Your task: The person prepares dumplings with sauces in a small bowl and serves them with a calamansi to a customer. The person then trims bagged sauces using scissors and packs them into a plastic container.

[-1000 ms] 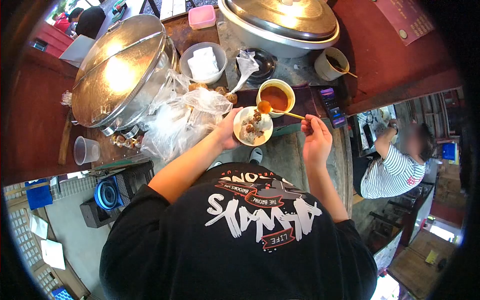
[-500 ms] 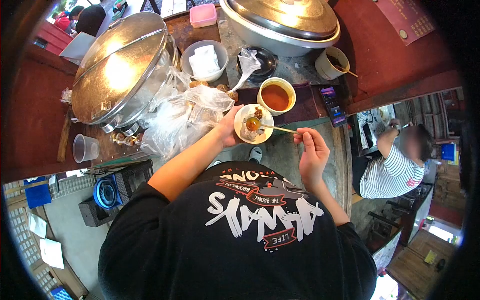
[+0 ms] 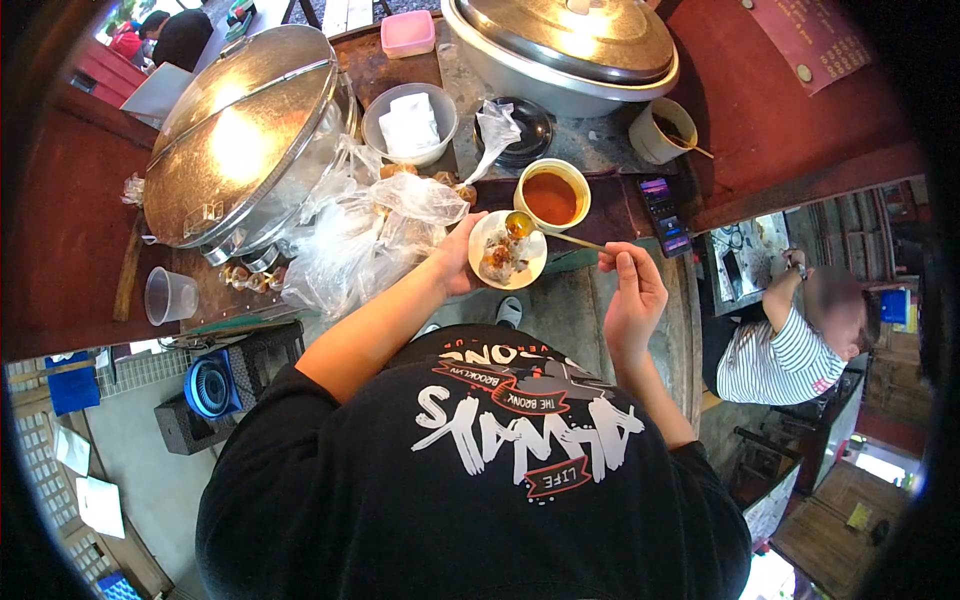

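Note:
My left hand [image 3: 461, 262] grips the left edge of a small white plate [image 3: 536, 262], on which pale food [image 3: 500, 258] with brown bits lies. My right hand [image 3: 632, 285] is closed on the thin handle of a ladle [image 3: 575, 240]. The ladle's bowl, with orange sauce in it, is over the plate's upper edge, beside the tub. That pale tub [image 3: 551, 193] of red-orange sauce stands on the counter just above the plate. Clear plastic bags [image 3: 370, 235] lie left of my left hand.
A large lidded steel pot [image 3: 240, 140] stands left, another lidded basin [image 3: 565, 45] at the back. Around them are a bowl with white paper [image 3: 409, 124], a phone [image 3: 664, 216], a second tub [image 3: 663, 130] and a plastic cup [image 3: 171, 298]. A person in stripes [image 3: 780, 355] is at right.
The ladle has gone from the tub's edge to over the food, then back up toward the tub. More orange sauce shows on the food. The person at right has shifted.

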The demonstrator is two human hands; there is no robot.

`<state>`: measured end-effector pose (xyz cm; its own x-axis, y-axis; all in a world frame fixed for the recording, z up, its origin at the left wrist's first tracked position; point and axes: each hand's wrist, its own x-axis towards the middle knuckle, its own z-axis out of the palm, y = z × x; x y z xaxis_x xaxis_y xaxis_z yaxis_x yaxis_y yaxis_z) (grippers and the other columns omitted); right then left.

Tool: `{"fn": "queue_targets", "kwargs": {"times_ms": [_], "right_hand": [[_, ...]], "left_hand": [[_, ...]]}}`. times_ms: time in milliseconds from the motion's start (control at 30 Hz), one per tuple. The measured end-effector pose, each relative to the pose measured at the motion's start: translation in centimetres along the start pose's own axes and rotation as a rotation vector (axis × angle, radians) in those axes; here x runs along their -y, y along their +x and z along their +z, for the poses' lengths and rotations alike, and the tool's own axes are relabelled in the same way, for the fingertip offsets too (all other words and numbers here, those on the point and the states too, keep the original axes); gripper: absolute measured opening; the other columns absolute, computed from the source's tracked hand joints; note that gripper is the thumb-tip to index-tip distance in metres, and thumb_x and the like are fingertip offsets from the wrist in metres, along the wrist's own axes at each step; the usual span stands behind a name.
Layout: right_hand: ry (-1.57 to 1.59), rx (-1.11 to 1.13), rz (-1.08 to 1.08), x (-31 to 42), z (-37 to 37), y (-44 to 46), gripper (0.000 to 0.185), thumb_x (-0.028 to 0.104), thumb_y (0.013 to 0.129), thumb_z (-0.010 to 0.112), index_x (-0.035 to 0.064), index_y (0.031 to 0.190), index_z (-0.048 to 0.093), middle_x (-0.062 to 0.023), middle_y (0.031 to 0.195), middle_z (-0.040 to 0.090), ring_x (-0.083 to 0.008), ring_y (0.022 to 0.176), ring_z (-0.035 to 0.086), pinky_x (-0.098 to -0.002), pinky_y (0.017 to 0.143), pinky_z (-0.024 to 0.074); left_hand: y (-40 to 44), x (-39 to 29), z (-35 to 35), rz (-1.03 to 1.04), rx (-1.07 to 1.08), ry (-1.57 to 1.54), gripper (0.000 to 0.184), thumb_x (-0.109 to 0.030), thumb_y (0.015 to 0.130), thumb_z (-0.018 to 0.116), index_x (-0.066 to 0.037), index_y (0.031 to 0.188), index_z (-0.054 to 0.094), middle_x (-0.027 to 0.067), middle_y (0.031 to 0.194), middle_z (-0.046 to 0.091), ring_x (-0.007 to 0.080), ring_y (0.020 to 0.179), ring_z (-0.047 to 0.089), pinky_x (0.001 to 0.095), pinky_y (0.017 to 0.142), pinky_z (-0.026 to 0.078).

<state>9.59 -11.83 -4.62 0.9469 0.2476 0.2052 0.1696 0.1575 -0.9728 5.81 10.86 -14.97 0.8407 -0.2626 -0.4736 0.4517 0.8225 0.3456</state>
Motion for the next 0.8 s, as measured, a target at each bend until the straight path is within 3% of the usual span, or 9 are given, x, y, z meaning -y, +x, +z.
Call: {"fn": "queue_targets", "kwargs": {"times_ms": [400, 500, 700, 800], "right_hand": [[-0.280, 0.102, -0.294, 0.1, -0.1, 0.7, 0.010, -0.001, 0.091, 0.052, -0.0037, 0.094, 0.061, -0.0084, 0.090, 0.060, -0.0124, 0.080, 0.057, -0.0228, 0.073, 0.0460], [-0.240, 0.051, -0.203, -0.3, -0.3, 1.0, 0.012, 0.002, 0.093, 0.051, -0.0041, 0.096, 0.061, -0.0085, 0.090, 0.061, -0.0127, 0.080, 0.058, -0.0227, 0.074, 0.0460], [0.330, -0.160, 0.214, -3.6, -1.8, 3.2, 0.020, 0.012, 0.094, 0.051, -0.0046, 0.099, 0.062, -0.0090, 0.088, 0.064, -0.0134, 0.079, 0.059, -0.0243, 0.073, 0.0473], [0.391, -0.219, 0.268, -5.5, -2.7, 4.4, 0.019, 0.011, 0.093, 0.052, -0.0026, 0.102, 0.062, -0.0084, 0.093, 0.064, -0.0141, 0.081, 0.060, -0.0253, 0.074, 0.0483]], "left_hand": [[-0.2, -0.1, 0.5, -0.002, -0.006, 0.000, 0.050, -0.044, 0.095, 0.029, -0.011, 0.123, 0.053, 0.0104, 0.120, 0.059, 0.0302, 0.109, 0.058, 0.0487, 0.093, 0.047], [0.1, -0.1, 0.1, 0.010, -0.010, 0.000, 0.050, -0.043, 0.095, 0.028, -0.010, 0.124, 0.053, 0.0108, 0.121, 0.059, 0.0302, 0.110, 0.058, 0.0487, 0.094, 0.047], [-0.2, -0.1, 0.7, 0.018, 0.069, -0.011, 0.050, -0.041, 0.096, 0.026, -0.009, 0.125, 0.051, 0.0111, 0.123, 0.058, 0.0302, 0.112, 0.056, 0.0474, 0.095, 0.046], [-0.2, -0.1, 0.4, 0.000, 0.067, -0.032, 0.052, -0.044, 0.096, 0.027, -0.009, 0.126, 0.051, 0.0112, 0.123, 0.058, 0.0302, 0.113, 0.056, 0.0470, 0.096, 0.045]]}}
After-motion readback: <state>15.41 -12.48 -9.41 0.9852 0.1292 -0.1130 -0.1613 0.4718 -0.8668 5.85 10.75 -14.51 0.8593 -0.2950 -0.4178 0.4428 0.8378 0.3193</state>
